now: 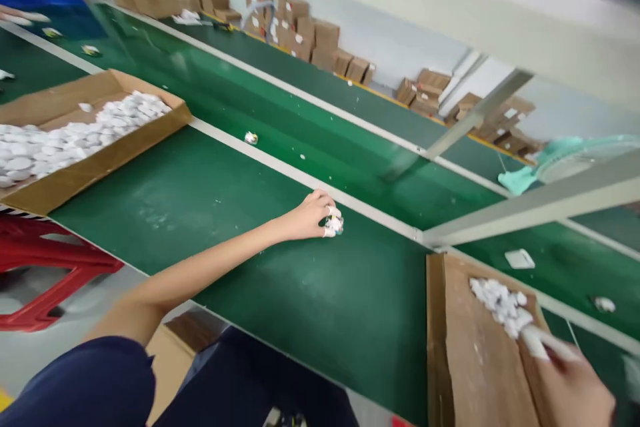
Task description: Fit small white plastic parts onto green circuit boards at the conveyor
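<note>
My left hand (pixel 317 215) is over the green work surface (pixel 310 293), its white-capped fingertips pinched around a small white piece with coloured bits (pixel 336 221). The piece's exact kind is too small to make out. At the lower right, my right hand (pixel 570 373) reaches into a shallow cardboard tray (pixel 480 360). Its white-capped fingers look stretched out and apart, touching a pile of small white pieces (pixel 503 303); motion smears them somewhat.
A larger cardboard tray (pixel 155 137) of white rounded pieces stands left. A similar small piece (pixel 251 138) lies on the conveyor belt (pixel 300 120) beyond the pale rail. A metal post (pixel 480 120) rises at right. Another person's hand (pixel 20 15) shows far left. A red stool (pixel 60 267) stands below.
</note>
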`<state>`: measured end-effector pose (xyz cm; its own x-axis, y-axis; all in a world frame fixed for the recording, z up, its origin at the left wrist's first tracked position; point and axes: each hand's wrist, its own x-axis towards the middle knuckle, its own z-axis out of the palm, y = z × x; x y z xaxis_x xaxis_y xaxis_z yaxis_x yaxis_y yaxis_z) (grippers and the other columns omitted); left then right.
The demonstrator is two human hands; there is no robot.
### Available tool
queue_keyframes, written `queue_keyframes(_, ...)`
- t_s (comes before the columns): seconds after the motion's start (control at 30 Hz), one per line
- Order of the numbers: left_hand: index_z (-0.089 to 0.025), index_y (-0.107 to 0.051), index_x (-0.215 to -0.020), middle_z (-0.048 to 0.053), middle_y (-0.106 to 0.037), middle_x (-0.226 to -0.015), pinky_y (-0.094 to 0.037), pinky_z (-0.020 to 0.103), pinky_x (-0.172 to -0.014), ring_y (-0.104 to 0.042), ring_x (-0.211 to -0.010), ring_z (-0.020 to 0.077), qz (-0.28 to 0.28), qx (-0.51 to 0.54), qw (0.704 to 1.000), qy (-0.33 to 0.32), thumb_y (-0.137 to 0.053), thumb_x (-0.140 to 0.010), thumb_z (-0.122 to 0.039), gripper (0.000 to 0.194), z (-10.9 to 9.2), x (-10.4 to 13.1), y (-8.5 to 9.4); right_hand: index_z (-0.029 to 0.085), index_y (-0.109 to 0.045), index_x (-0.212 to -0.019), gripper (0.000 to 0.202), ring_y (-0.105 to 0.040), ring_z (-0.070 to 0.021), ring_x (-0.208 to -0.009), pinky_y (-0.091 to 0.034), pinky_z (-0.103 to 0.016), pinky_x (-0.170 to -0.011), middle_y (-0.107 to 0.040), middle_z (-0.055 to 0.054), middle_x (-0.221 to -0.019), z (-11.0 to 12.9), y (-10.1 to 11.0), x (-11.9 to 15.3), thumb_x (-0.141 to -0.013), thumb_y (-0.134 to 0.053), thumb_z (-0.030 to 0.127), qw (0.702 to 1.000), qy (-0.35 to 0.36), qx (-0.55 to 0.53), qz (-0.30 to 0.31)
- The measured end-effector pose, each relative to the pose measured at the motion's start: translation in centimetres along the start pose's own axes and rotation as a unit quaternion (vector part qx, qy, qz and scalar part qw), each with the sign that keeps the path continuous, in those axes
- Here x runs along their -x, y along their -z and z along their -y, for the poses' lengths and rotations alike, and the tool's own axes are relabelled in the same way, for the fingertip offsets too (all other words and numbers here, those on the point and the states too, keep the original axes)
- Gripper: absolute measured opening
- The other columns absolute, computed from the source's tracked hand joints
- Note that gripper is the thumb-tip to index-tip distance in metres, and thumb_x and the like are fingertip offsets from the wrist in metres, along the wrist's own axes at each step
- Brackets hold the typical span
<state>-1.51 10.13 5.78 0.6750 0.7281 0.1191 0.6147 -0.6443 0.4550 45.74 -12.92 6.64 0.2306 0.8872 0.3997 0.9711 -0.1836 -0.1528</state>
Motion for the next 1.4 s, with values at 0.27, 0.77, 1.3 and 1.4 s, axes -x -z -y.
queue_keyframes(0.27,-0.019,-0.062,-0.108,0.011,-0.053,-0.122,-0.034,0.047,-0.1,-0.036,-0.122,0.0312,0.134,0.068,0.983,-0.11,-0.068,-0.078,-0.029,0.032,-5.9,5.8,-6.6,0.025,-0.055,-0.124,0.032,-0.056,-0.0256,-0.097,-0.049,-0.041,-0.082,-0.062,-0.009,-0.097,21.2,-3.7,6.9,-0.092,-0.054,0.025,0.952,0.199,-0.182,0.145)
queue_keyframes(0.77,-0.012,-0.063,-0.095,0.014,-0.055,-0.12,-0.037,0.048,-0.093,-0.037,-0.118,0.0319,0.077,0.084,0.988,-0.108,-0.067,-0.077,-0.02,0.02,-5.0,7.0,-8.9,0.024,-0.065,-0.107,0.02,-0.051,-0.0215,-0.089,-0.046,-0.038,-0.078,-0.058,-0.005,-0.091,26.8,-7.8,8.3,-0.087,-0.063,0.028,0.962,0.066,-0.257,0.069)
queue_keyframes(1.3,-0.018,-0.066,-0.078,0.007,-0.064,-0.111,-0.032,0.044,-0.09,-0.044,-0.112,0.0279,0.002,0.01,0.967,-0.254,-0.057,-0.085,-0.025,0.014,-4.6,8.1,-7.2,0.017,-0.066,-0.109,0.024,-0.048,-0.0254,-0.094,-0.043,-0.041,-0.079,-0.06,-0.014,-0.105,27.0,-9.8,7.7,-0.09,-0.059,0.03,0.981,0.136,-0.125,0.061)
queue_keyframes(1.4,-0.017,-0.064,-0.071,0.006,-0.065,-0.106,-0.031,0.043,-0.086,-0.045,-0.108,0.0273,-0.017,-0.024,0.961,-0.274,-0.056,-0.082,-0.021,0.014,-4.4,8.1,-7.2,0.019,-0.061,-0.123,0.038,-0.054,-0.0225,-0.088,-0.047,-0.038,-0.076,-0.06,-0.011,-0.101,26.3,-9.3,7.2,-0.09,-0.058,0.035,0.963,0.084,-0.225,0.123)
